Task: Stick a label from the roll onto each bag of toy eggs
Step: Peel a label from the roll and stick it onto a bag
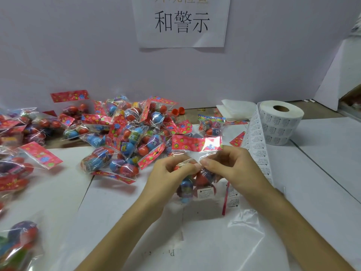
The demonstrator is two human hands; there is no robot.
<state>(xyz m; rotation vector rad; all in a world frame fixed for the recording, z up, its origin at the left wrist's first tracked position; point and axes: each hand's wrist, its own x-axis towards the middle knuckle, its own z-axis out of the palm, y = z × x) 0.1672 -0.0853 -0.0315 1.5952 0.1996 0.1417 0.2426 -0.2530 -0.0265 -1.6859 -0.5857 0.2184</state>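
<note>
Head view: the bag of toy eggs (pixel 195 180) is held over the bench (pixel 322 173) between both hands. Its red flowered header stands above the fingers and a white warning label (pixel 205 193) is stuck on it below them. The left hand (pixel 172 173) pinches the clear film from one side and the right hand (pixel 230 167) pinches it from the other, fingertips nearly meeting. Beyond the right hand stands the label roll (pixel 279 122), its printed strip (pixel 257 153) trailing down past that hand's outer side, while beyond and outward of the left hand lies a heap of bags (pixel 125 133).
</note>
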